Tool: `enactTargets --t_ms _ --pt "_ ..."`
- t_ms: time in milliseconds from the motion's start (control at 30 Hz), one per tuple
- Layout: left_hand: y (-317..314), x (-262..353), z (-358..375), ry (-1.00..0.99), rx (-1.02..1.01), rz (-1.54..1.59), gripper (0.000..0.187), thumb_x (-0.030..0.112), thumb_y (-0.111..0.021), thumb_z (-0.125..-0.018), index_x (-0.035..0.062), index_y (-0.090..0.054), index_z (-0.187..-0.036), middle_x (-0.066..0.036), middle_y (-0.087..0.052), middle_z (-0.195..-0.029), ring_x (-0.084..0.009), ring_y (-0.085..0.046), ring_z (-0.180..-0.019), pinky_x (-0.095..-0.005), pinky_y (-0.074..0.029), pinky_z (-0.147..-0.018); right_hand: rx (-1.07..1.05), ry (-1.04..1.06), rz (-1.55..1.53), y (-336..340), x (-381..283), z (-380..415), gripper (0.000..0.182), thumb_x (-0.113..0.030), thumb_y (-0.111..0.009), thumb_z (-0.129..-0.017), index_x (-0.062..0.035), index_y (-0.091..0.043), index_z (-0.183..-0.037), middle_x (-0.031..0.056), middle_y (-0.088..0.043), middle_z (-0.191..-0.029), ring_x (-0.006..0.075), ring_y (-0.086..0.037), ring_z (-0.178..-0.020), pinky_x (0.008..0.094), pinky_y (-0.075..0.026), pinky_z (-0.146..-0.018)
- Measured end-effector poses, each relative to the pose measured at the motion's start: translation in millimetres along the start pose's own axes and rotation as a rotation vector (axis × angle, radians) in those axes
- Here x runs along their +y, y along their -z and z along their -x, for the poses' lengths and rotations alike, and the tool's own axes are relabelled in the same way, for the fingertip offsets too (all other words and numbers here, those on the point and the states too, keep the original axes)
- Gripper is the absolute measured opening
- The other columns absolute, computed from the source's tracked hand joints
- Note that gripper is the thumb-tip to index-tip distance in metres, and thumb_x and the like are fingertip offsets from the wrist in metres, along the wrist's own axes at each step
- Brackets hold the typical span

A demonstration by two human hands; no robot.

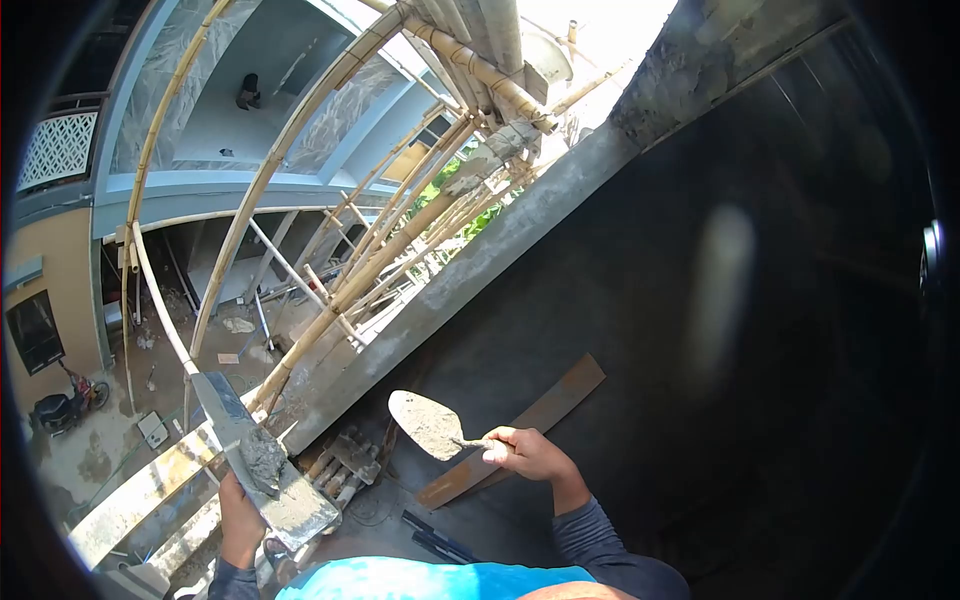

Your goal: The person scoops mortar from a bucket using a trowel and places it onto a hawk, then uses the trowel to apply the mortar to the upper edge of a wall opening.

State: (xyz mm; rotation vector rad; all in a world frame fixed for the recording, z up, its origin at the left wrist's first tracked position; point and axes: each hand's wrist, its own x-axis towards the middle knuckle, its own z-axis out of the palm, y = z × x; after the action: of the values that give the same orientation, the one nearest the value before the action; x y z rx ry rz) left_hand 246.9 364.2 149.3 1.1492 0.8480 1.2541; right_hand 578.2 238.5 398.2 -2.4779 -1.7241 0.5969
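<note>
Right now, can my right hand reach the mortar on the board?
Probably yes: your right hand holds the trowel near the board in your left hand, and nothing seems to stand between trowel and mortar.

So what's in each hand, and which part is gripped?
Right hand: a trowel, by its handle. Left hand: a mortar-smeared board, by its left edge; grip partly hidden.

No legible text or signs.

Pale-grey, leaf-shaped metal trowel (427, 424): mottled finish. Left of trowel, dark-grey rectangular board (222, 405): lighter grey patches. Right of trowel, brown flat plank (562, 394). Above trowel, tan round bamboo poles (483, 71): darker rings.
</note>
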Motion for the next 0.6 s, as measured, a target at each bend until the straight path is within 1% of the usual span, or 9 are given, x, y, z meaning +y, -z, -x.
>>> enactTargets --t_ms 167,267,333,367,400,433,467,500,600 --pt "1.1 1.5 -5.4 0.065 -0.073 0.067 0.023 0.004 -0.055 -0.087 -0.0046 -0.061 -0.107 -0.009 -0.069 -0.097 -0.0155 -0.063 -0.088 -0.0292 -0.049 -0.079 -0.039 -0.094 -0.042 -17.1 2.0 1.2 0.038 -0.034 -0.065 -0.088 -0.0041 -0.061 -0.111 0.0092 -0.064 -0.083 0.0178 -0.060 -0.077 0.0297 -0.046 -0.073" --pt "-3.2 18.3 -7.9 0.012 -0.081 0.051 0.027 0.004 -0.055 -0.087 -0.0038 -0.060 -0.112 -0.009 -0.068 -0.100 -0.0152 -0.063 -0.091 -0.0298 -0.049 -0.081 -0.061 0.019 -0.042 -15.7 -13.4 -4.3 0.038 -0.034 -0.067 -0.087 -0.0041 -0.061 -0.110 0.0081 -0.064 -0.082 0.0150 -0.059 -0.076 0.0288 -0.046 -0.072" --pt "-2.0 7.7 -15.6 0.006 -0.122 0.045 0.027 0.004 -0.055 -0.087 -0.0038 -0.060 -0.112 -0.008 -0.068 -0.100 -0.0156 -0.063 -0.091 -0.0303 -0.049 -0.081 -0.014 0.170 -0.072 -13.5 -25.1 -9.0 0.036 -0.030 -0.070 -0.085 -0.0034 -0.062 -0.108 0.0068 -0.064 -0.080 0.0133 -0.058 -0.073 0.0275 -0.047 -0.069" --pt "1.3 -10.1 -21.3 0.167 -0.153 0.353 0.028 0.002 -0.054 -0.087 -0.0035 -0.059 -0.113 -0.008 -0.068 -0.098 -0.0147 -0.063 -0.088 -0.0298 -0.050 -0.078 0.008 0.260 -0.112 -12.8 -32.1 -12.7 0.032 -0.021 -0.071 -0.084 -0.0022 -0.062 -0.107 0.0026 -0.061 -0.076 0.0099 -0.055 -0.068 0.0248 -0.045 -0.065" --pt "0.8 -14.4 -25.1 0.109 -0.107 0.235 0.026 0.002 -0.054 -0.086 -0.0035 -0.059 -0.111 -0.008 -0.068 -0.094 -0.0133 -0.063 -0.084 -0.0291 -0.051 -0.074 0.017 0.339 -0.096 -9.3 -43.0 -17.0 0.031 -0.019 -0.071 -0.083 -0.0008 -0.061 -0.106 0.0018 -0.058 -0.074 0.0085 -0.052 -0.067 0.0236 -0.044 -0.062" --pt "4.7 14.9 -28.7 -0.024 -0.147 -0.017 0.025 0.002 -0.053 -0.087 -0.0038 -0.059 -0.110 -0.009 -0.069 -0.092 -0.0129 -0.063 -0.081 -0.0292 -0.051 -0.072 0.015 0.397 -0.126 -7.9 -45.7 -24.5 0.030 -0.017 -0.070 -0.085 0.0006 -0.060 -0.106 -0.0004 -0.054 -0.070 0.0065 -0.047 -0.062 0.0222 -0.040 -0.058" --pt "7.5 19.8 -34.8 0.022 -0.185 -0.034 0.025 0.003 -0.053 -0.087 -0.0045 -0.059 -0.110 -0.011 -0.069 -0.091 -0.0134 -0.063 -0.080 -0.0303 -0.051 -0.071 -0.003 0.426 -0.142 -7.7 -53.1 -29.2 0.030 -0.017 -0.069 -0.085 0.0012 -0.060 -0.107 -0.0015 -0.051 -0.069 0.0053 -0.044 -0.061 0.0215 -0.038 -0.057" --pt "7.6 16.1 -39.2 -0.096 -0.154 -0.042 0.025 0.006 -0.054 -0.088 -0.0048 -0.059 -0.110 -0.011 -0.069 -0.091 -0.0139 -0.063 -0.080 -0.0308 -0.051 -0.071 -0.006 0.460 -0.150 -5.7 -61.2 -32.6 0.029 -0.017 -0.068 -0.086 0.0019 -0.059 -0.107 -0.0027 -0.049 -0.067 0.0041 -0.041 -0.059 0.0207 -0.036 -0.055" --pt "7.8 41.9 -41.1 -0.029 -0.134 -0.062 0.025 0.009 -0.056 -0.089 -0.0040 -0.059 -0.111 -0.012 -0.069 -0.093 -0.0151 -0.063 -0.082 -0.0314 -0.051 -0.072 -0.066 0.514 -0.188 -7.6 -77.0 -42.3 0.029 -0.016 -0.069 -0.086 0.0010 -0.060 -0.107 0.0012 -0.051 -0.065 0.0057 -0.045 -0.058 0.0220 -0.041 -0.057"
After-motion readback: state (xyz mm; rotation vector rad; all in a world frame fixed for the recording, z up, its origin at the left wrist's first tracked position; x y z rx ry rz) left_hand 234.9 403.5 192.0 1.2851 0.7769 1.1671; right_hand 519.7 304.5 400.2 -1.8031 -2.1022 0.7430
